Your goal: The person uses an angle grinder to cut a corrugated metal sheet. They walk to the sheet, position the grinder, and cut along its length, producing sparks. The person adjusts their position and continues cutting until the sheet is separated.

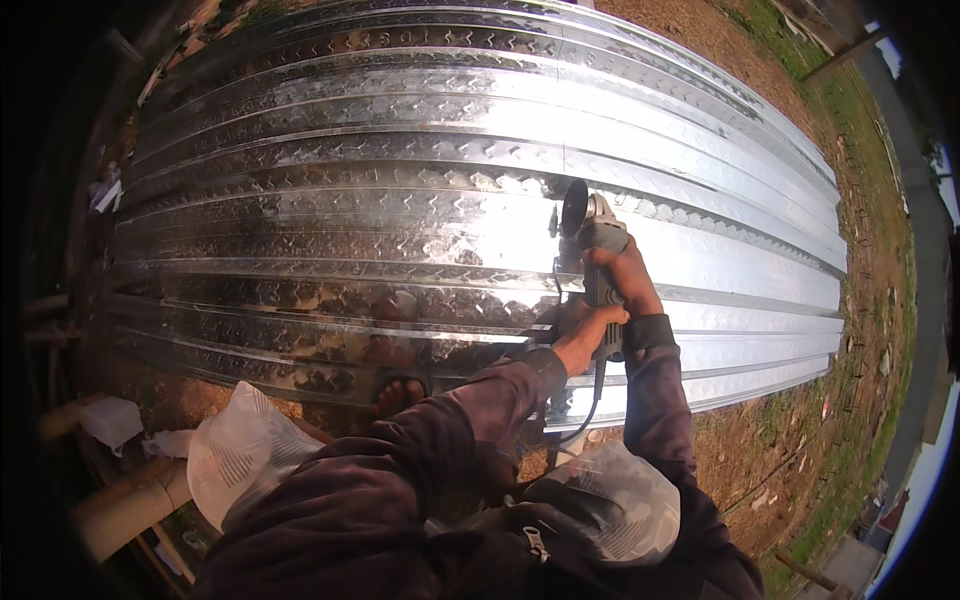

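Both my hands are closed round an angle grinder [603,240], held over a wide sheet of shiny ribbed metal roofing [400,215]. My right hand [625,272] grips the front of its body, close behind the head. Farther back, my left hand [590,335] wraps the rear part of the body. The dark cutting disc [575,207] stands on edge at the left of the tool's head, close to the sheet; whether it touches the metal I cannot tell. From the grinder's rear, a black cord [598,390] curves down toward my legs.
A thin line crosses the ribs above the disc. My foot [398,396] is at the sheet's near edge. Bamboo poles [135,505] and a white plastic piece [112,422] lie at the lower left. Dry soil and grass [870,300] border the sheet on the right.
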Tool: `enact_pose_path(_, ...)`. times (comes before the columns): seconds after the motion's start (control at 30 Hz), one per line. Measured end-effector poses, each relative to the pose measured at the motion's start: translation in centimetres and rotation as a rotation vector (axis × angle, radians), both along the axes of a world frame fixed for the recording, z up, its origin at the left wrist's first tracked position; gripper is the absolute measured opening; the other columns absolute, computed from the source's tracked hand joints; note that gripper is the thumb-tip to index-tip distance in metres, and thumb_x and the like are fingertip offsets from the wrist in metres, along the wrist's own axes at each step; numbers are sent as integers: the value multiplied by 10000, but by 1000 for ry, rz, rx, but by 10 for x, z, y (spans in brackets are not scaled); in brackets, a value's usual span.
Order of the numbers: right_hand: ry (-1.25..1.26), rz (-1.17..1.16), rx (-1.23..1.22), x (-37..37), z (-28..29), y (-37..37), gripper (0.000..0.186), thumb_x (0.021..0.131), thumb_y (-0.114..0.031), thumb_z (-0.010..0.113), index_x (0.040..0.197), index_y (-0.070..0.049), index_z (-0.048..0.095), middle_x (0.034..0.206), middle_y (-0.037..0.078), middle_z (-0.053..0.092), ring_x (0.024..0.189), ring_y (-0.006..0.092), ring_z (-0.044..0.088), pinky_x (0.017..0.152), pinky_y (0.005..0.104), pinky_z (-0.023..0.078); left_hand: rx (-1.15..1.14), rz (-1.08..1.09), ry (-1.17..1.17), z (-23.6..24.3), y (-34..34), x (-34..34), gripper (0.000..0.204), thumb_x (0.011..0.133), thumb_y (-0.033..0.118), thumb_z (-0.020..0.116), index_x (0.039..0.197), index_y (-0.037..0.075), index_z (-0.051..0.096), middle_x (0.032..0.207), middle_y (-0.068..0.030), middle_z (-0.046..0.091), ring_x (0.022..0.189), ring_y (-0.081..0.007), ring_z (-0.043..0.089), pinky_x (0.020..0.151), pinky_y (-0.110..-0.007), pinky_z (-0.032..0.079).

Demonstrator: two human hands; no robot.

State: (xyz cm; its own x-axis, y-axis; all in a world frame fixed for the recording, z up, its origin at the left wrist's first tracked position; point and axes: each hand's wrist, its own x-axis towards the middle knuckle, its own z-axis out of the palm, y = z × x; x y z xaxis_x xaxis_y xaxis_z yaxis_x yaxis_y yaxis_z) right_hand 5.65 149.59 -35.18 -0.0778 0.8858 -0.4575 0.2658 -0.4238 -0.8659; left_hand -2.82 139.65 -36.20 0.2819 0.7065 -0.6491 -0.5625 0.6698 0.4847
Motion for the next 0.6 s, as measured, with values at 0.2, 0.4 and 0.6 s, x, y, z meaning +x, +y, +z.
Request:
enact_pose_path(0.2, -37, 7, -10, 0, -5, 12, 728, 709, -157, 763, 1293, 81, 400, 1064, 168, 636, 903, 241, 661, 775, 345, 552, 33, 23, -53, -19, 9, 2, 180, 781, 189, 707, 893, 51, 681, 780, -43, 668, 654, -163, 647, 574, -326, 526)
enact_pose_path(0.4, -75, 4, 5, -4, -36, 19, 581, 738, -101, 742, 1238, 53, 488, 1020, 131, 654, 829, 208, 660, 708, 329, 556, -40, 41, -122, -29, 7, -1, 187, 790, 225, 695, 918, 90, 677, 788, -20, 662, 646, -149, 633, 576, -310, 508)
enact_pose_path(0.6, -93, 69, 28, 13, -66, 33, 573, 722, -135, 768, 1199, 74, 527, 1030, 140, 663, 888, 210, 656, 754, 323, 549, -85, 6, -195, -22, 11, 0, 184, 835, 216, 645, 960, 81, 656, 814, -25, 666, 641, -159, 642, 560, -324, 531)
